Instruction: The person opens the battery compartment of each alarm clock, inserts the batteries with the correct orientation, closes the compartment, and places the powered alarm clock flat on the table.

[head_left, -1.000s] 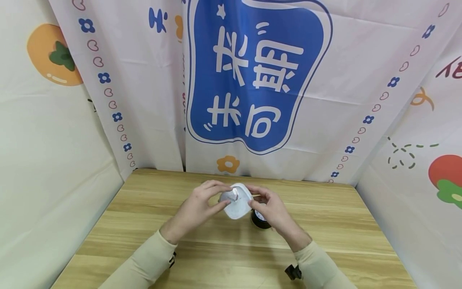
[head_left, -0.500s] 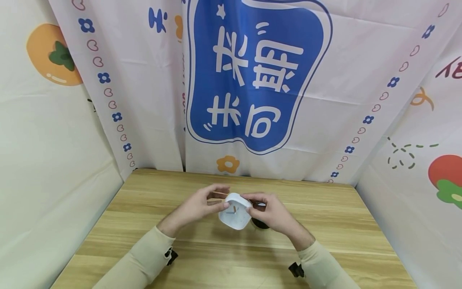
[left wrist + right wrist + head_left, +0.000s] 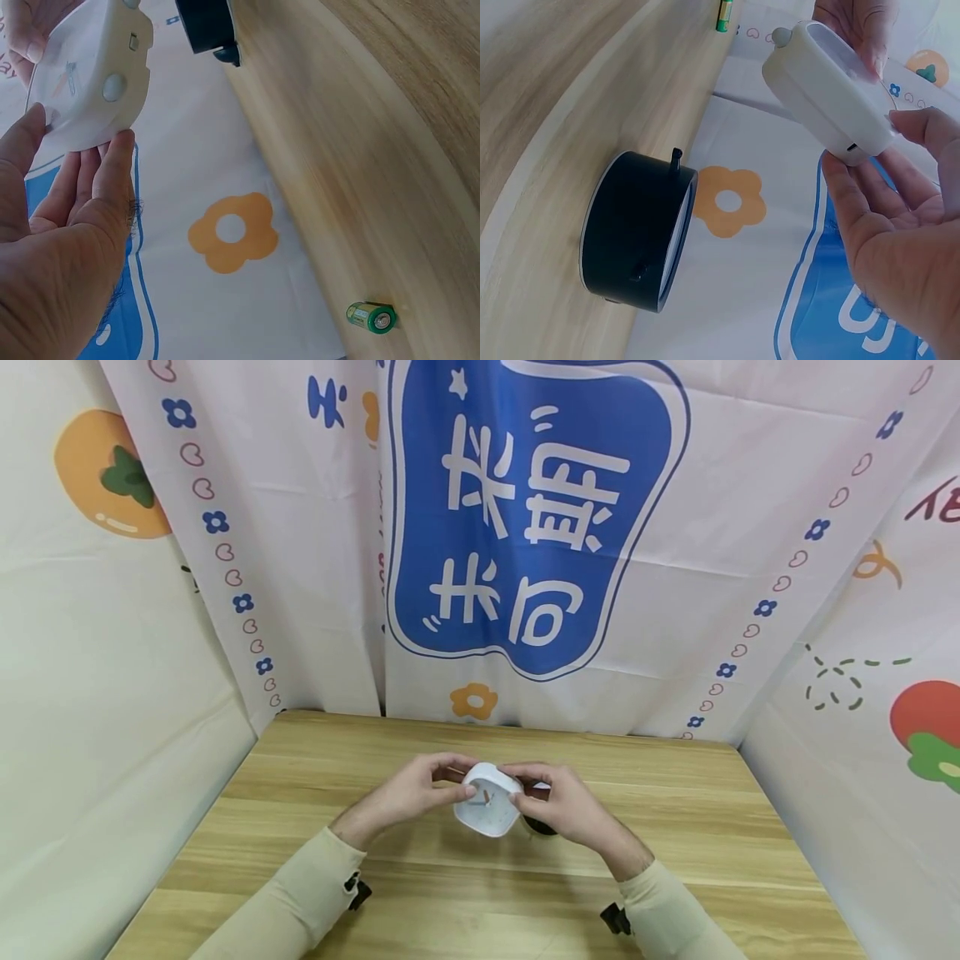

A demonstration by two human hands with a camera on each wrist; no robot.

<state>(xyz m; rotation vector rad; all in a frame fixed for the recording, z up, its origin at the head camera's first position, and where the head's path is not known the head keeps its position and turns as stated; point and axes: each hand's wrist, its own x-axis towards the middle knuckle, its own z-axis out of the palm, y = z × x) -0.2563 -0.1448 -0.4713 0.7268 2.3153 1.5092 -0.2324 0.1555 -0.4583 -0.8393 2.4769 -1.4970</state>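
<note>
Both hands hold a white alarm clock (image 3: pixel 489 818) with rounded corners above the table, its face tilted up toward the head camera. My left hand (image 3: pixel 412 793) grips one side, thumb at the face edge and fingers behind. On the opposite side, my right hand (image 3: pixel 566 802) pinches it the same way. In the left wrist view the clock (image 3: pixel 124 67) shows a round knob and a small slot on its casing. A black round clock-like case (image 3: pixel 634 225) stands on the table just beyond the right hand, which partly hides it in the head view.
A green battery (image 3: pixel 371 317) lies on the wooden table (image 3: pixel 480 910). Printed cloth (image 3: pixel 322 610) hangs behind the table's far edge, and cloth walls stand at the left and right.
The white clock has come down and turned, so its top edge and face now show. The left fingers loosened from it half a second ago and now grip its side again.
</note>
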